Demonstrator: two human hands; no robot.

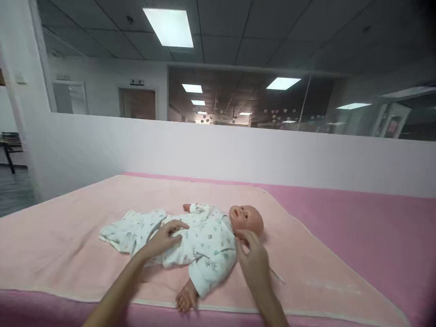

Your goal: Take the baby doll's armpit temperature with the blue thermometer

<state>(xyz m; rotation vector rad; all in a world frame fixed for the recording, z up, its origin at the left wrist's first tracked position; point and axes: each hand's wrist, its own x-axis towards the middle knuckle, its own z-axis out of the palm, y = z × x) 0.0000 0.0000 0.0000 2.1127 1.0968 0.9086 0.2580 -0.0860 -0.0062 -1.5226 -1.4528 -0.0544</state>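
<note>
A baby doll [248, 220] lies on its back on a peach blanket [316, 268], its head to the right. It wears a white patterned top [209, 236] and matching trousers [127, 229]. My left hand [166, 240] rests on the clothing at the doll's belly, thumb and fingers apart. At the doll's neck, my right hand [255, 262] has its fingers curled, with the tips close together beside the collar. What they pinch, if anything, is hidden. A thin white stick [277, 275] shows on the blanket just right of this hand.
Beneath the blanket is a pink surface [384, 236]. A low white wall [218, 154] with glass above it stands along the far side. At the far left, a dark table [10, 144] is partly visible beyond the wall's end.
</note>
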